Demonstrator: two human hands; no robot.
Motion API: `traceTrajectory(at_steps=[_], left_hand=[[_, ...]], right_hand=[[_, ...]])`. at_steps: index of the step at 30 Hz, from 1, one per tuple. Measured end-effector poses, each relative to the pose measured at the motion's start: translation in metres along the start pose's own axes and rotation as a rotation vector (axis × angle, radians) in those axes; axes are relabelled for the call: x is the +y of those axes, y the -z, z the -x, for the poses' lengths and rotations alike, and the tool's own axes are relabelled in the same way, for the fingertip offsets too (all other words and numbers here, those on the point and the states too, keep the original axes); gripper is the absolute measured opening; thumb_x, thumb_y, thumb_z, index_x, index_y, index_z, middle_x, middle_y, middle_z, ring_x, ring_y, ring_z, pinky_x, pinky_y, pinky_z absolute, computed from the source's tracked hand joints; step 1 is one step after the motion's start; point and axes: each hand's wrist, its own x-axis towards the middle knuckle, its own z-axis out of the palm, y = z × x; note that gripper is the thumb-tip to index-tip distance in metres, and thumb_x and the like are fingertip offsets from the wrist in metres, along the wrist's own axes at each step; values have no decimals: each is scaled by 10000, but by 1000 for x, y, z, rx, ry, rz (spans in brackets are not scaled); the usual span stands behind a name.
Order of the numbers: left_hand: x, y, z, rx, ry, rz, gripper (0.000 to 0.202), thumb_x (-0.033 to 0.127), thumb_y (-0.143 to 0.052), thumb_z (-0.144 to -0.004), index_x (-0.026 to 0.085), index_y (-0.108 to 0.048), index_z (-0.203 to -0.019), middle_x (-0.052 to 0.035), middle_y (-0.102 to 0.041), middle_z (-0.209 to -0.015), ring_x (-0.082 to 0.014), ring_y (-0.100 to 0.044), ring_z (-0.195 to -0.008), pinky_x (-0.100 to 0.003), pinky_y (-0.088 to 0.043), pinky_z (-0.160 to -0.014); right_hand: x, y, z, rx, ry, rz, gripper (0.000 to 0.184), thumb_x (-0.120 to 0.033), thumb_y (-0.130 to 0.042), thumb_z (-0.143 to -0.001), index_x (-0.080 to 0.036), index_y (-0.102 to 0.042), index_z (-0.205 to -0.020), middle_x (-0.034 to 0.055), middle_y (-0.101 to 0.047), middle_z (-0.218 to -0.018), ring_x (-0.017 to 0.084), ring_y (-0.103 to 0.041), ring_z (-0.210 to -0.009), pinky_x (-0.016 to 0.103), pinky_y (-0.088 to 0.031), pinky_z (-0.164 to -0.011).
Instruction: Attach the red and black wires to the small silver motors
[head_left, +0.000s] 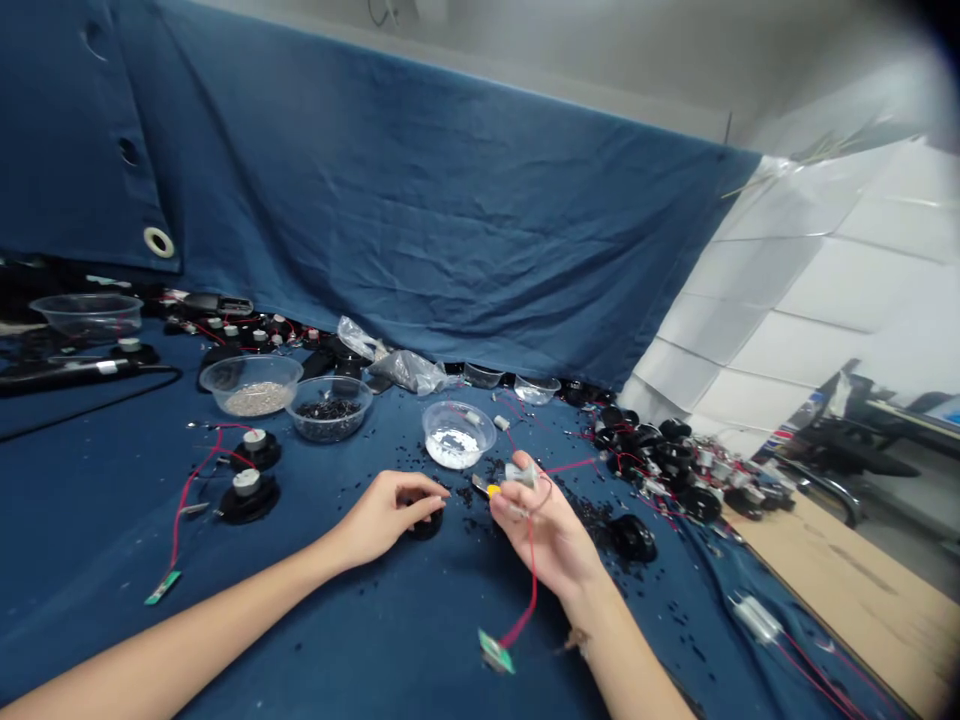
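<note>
My left hand [394, 515] curls its fingers over a black round part [426, 526] on the blue cloth. My right hand [551, 535] is raised to its right, gripping a small silvery motor [521, 474] with red wires. A green circuit board [496, 652] dangles from one wire below this hand. From the same fingers sticks out a small tool [492, 490] with a yellow part and a dark metal tip, its kind unclear. Beyond the hands stands a clear bowl [459, 436] with white material in it. Black crumbs are scattered around both hands.
Further left are a bowl of light bits [252, 386] and a bowl of black pieces [329, 409]. Two black bases with motors [249, 497] lie at left. A heap of black parts and motors [675, 460] is at right, beside a cardboard sheet [847, 570]. A blue curtain [420, 200] hangs behind.
</note>
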Motion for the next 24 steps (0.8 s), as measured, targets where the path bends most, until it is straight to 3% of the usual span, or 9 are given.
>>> traceTrajectory(at_steps=[2,5,9,12,18,24], left_hand=[[1,0,0,21,-22,-15,216,323,-615,-902,138,-693,-981,-44,-663,-896,-149,-612,-769,-273,-487,-657],[4,-5,3,34,-34,-11,202,316,-627,-874,166,-741,-945,-43,-665,-877,-150,-585,-768,-256,-434,-660],[9,-13,8,28,24,78,243,337,-643,-846,151,-748,-963,-52,-708,-848,-154,-602,-709,-256,-443,-637],[11,-16,8,17,93,184,298,353,-645,-834,124,-729,-1005,-86,-755,-865,-170,-645,-705,-255,-472,-617],[14,-15,8,30,187,365,338,393,-690,-782,101,-683,-951,-127,-773,-881,-188,-703,-714,-230,-463,-555],[23,-15,11,-12,239,460,281,372,-746,-743,109,-669,-804,-56,-732,-701,-109,-603,-547,-203,-411,-497]], right_hand=[[-1,1,1,-14,-40,-11,403,-408,-762,-784,-253,-464,-1006,1,-745,-807,153,-725,-730,281,-547,-769],[1,-2,2,-21,-88,9,357,-409,-731,-828,-241,-485,-1025,48,-754,-862,164,-732,-721,260,-554,-700],[10,-7,-1,-36,-134,88,461,-547,-640,-867,-192,-530,-1138,25,-712,-656,152,-673,-502,225,-524,-524],[18,-6,-4,-43,-130,183,541,-667,-538,-871,-181,-564,-1106,10,-663,-585,133,-582,-389,207,-453,-402],[30,-4,-8,40,47,446,443,-586,-616,-867,-150,-653,-938,-49,-490,-610,76,-460,-502,180,-401,-459],[34,-5,-8,53,170,637,380,-515,-652,-869,-138,-650,-823,-16,-574,-722,101,-512,-592,236,-434,-547]])
